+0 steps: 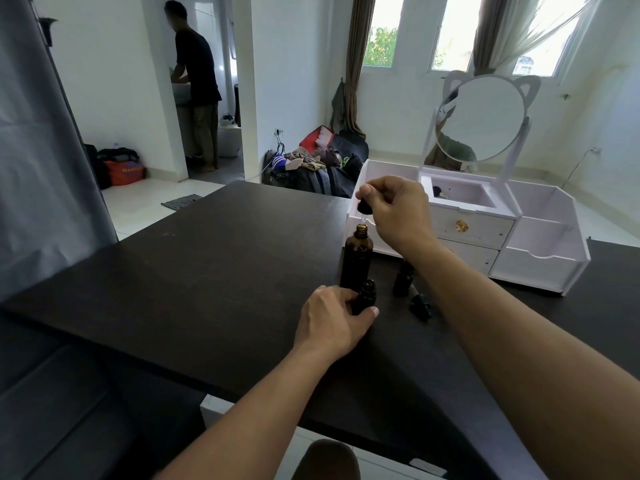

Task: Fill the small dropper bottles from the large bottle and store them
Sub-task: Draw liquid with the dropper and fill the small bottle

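Head view: my right hand [398,209] pinches a dropper [364,206] above the open large bottle [357,259] on the dark table [207,271]; my left hand [332,317] grips a small bottle [366,296] just before it.

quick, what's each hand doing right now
Left hand: grips a small dropper bottle on the table.
Right hand: pinches a dropper over the large bottle.

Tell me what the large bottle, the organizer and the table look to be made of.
Large bottle: dark amber glass or plastic, glossy, with a threaded neck. Organizer: white painted board, matte, with flat cut panels. Table: dark wood-look board, matte, faintly scuffed.
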